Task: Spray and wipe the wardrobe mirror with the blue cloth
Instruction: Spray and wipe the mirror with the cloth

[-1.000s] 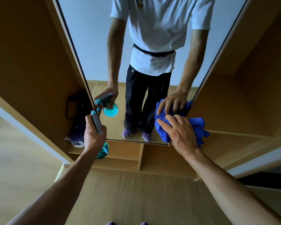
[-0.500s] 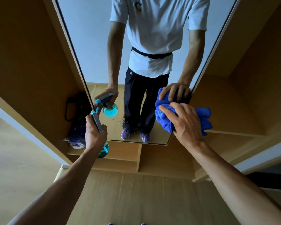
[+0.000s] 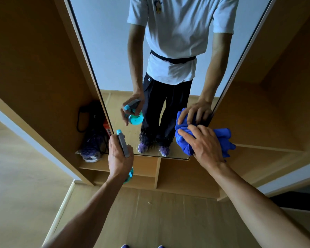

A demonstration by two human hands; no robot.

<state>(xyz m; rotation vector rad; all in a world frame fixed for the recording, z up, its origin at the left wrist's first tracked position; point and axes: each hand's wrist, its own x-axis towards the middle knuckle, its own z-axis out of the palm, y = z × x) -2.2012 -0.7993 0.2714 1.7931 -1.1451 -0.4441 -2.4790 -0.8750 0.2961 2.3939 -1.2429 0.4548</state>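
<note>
Head view, one mirror [image 3: 115,51], one blue cloth [image 3: 183,142], one spray bottle [image 3: 123,143]

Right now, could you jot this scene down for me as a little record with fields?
surface: tall wardrobe mirror between light wooden panels
left hand: grips a teal plastic spray bottle with a grey trigger head, nozzle toward the glass
right hand: presses a bunched blue cloth on the glass, lower right corner
left shelf: dark bag with a black strap
</note>
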